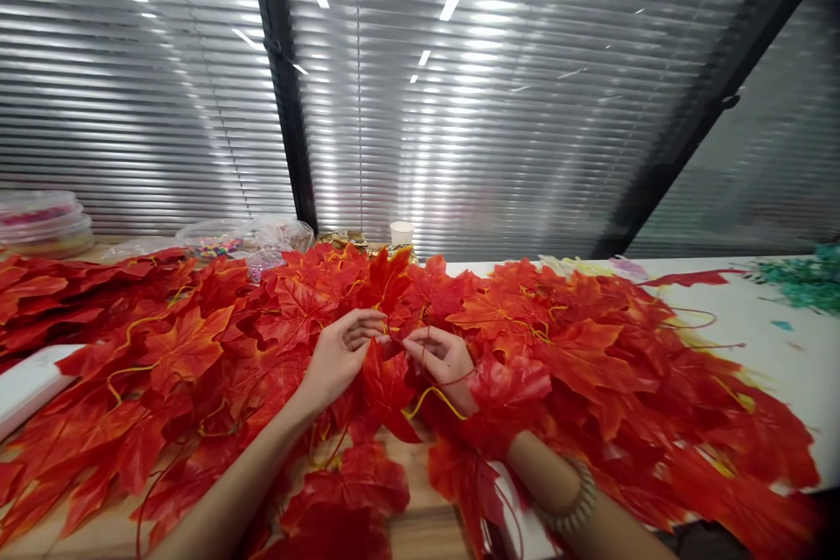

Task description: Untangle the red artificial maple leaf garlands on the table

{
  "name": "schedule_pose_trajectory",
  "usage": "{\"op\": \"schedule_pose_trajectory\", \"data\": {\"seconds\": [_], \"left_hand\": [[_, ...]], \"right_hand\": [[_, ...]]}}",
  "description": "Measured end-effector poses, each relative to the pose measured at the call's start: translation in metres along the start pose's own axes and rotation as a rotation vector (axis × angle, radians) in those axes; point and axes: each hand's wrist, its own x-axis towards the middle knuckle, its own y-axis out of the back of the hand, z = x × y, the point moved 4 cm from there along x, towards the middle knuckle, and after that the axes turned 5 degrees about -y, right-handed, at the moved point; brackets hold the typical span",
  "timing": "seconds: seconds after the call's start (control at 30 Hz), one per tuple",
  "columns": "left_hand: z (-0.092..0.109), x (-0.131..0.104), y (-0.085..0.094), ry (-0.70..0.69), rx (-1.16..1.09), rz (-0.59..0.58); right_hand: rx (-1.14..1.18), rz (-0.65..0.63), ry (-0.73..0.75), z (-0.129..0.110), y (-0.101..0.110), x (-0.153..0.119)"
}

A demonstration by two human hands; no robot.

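Red artificial maple leaves (187, 346) with yellow stems lie in a wide heap over the table. At the middle of the heap, my left hand (345, 352) has its fingers bent and pressed together on a thin red cord beside a leaf (387, 385). Just to its right, my right hand (443, 359) pinches the same thin cord between thumb and fingers. A small gap separates the two hands. Leaves hang below both hands, and one covers part of my right wrist. A yellow stem (437, 398) curves under my right hand.
Round clear containers (45, 223) are stacked at the back left, near bags of colored beads (220, 245). A white cup (402, 234) stands at the back. White boxes lie at the left edge (32, 385) and front (525, 516). Green pieces (810, 276) lie right.
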Motion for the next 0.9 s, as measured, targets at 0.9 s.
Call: {"op": "schedule_pose_trajectory", "data": {"seconds": [0.9], "left_hand": [[0.016, -0.003, 0.001, -0.169, 0.324, -0.044]], "right_hand": [[0.018, -0.022, -0.042, -0.013, -0.001, -0.005]]}}
